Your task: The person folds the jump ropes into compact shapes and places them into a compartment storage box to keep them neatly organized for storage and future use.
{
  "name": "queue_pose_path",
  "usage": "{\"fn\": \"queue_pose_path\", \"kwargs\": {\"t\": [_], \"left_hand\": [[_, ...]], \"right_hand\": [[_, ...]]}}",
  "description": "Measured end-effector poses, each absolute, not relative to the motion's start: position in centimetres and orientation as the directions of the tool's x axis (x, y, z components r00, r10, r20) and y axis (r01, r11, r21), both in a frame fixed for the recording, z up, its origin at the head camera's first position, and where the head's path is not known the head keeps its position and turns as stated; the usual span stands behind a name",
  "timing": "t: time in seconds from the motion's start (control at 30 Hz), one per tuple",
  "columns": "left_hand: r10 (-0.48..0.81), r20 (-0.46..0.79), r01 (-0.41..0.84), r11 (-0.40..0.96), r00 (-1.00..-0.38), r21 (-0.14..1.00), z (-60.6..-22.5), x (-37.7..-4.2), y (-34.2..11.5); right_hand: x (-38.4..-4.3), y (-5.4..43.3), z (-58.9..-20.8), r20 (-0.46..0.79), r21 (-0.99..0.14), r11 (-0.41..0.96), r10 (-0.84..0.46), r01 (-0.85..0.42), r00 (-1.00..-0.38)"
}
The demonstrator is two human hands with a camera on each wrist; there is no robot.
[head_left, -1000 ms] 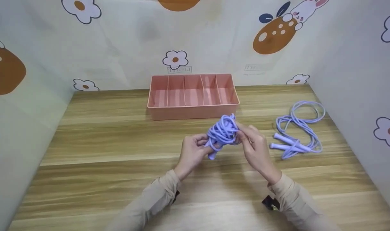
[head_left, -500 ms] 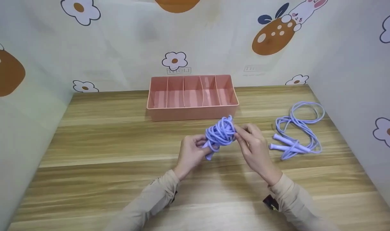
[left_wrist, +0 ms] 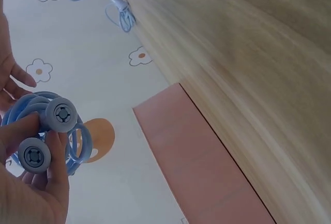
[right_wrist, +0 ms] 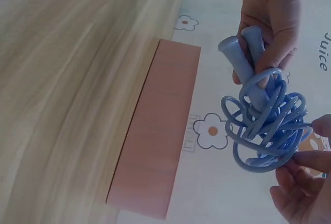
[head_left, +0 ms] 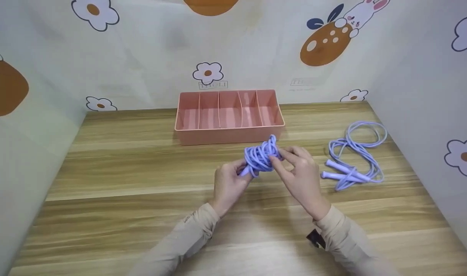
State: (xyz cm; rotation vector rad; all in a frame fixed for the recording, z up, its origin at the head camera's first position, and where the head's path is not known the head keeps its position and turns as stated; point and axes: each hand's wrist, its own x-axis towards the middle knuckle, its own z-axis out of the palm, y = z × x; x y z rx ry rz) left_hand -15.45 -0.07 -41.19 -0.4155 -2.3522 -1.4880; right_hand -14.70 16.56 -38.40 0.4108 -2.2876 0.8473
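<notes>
A blue-purple jump rope (head_left: pixel 258 158), its cord wound in many loops around its two handles, is held above the table. My left hand (head_left: pixel 230 184) grips the handles; in the left wrist view both round handle ends (left_wrist: pixel 62 114) stick out between its fingers. With thumb and fingers, my right hand (head_left: pixel 301 174) pinches the cord at the far end of the bundle. The right wrist view shows the handles (right_wrist: pixel 238 58) side by side under the left thumb, and loose loops around them near the right fingertips (right_wrist: pixel 305 159).
A pink box (head_left: pixel 229 136) with several compartments stands behind the hands, against the patterned back wall. To the right, a second jump rope (head_left: pixel 358 153) lies loosely coiled on the wooden table (head_left: pixel 122 172). Side walls bound the table.
The right hand has shifted slightly left over the bundle, its thumb now on the cord loops. The bundle has turned and moved a little left; the handle end below it no longer shows in the head view.
</notes>
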Motion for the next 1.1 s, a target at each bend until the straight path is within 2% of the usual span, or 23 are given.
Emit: {"fn": "queue_pose_path", "kwargs": {"t": [0.1,0.37,0.6,0.8,0.93,1.1], "left_hand": [[0.065,0.48,0.453,0.462,-0.875,0.763,-41.4,-15.5,-0.1],[0.05,0.479,0.45,0.44,-0.876,0.777,-41.4,-15.7,-0.3],[0.113,0.51,0.481,0.552,-0.853,0.681,-41.0,-15.6,-0.6],[0.149,0.52,0.485,0.635,-0.841,0.602,-40.8,-15.6,-0.5],[0.145,0.524,0.476,0.662,-0.839,0.579,-40.9,-16.1,-0.6],[0.102,0.491,0.433,0.645,-0.865,0.63,-40.9,-17.0,-0.9]], "right_hand": [[-14.8,16.3,-38.2,0.667,-0.474,0.749,-0.037,-0.462,-0.745],[-14.6,16.3,-38.1,0.673,-0.556,0.666,0.01,-0.497,-0.739],[-14.7,16.7,-37.4,0.681,-0.398,0.76,-0.13,-0.513,-0.721],[-14.9,16.9,-37.0,0.704,-0.347,0.774,-0.158,-0.53,-0.693],[-14.9,16.7,-37.2,0.691,-0.352,0.757,-0.185,-0.55,-0.698],[-14.4,16.1,-37.4,0.675,-0.414,0.715,-0.174,-0.563,-0.717]]}}
